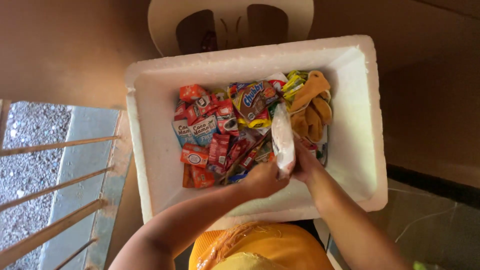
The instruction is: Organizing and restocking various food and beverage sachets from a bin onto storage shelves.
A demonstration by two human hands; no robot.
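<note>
Landmark: white foam box (pixel 150 165), open at the top, seen from above.
Contents: heap of small snack packets (pixel 215 135), mostly red and orange, on the box floor; brown and yellow packet (pixel 255 100) toward the far side of the box; tan fabric piece (pixel 312 102), glove-like, in the far right part of the box.
Item in hand: long white plastic packet (pixel 282 137), held upright over the middle of the box, just above the heap.
Left hand (pixel 262 180): over the near side of the box; grip clenched on the lower end of the white plastic packet.
Right hand (pixel 304 165): over the near side of the box, just right of the left hand; touching the same lower end; fingers hidden behind the packet, so cannot tell whether clenched or released.
Behind the box: pale plastic chair (pixel 165 25).
Left of the box: metal railing (pixel 55 200) over gravel ground.
Handling advice: keep the packet over the box interior; hold by the sealed end with light, even pressure, since thin film probably creases or tears; avoid pressing into the heap.
</note>
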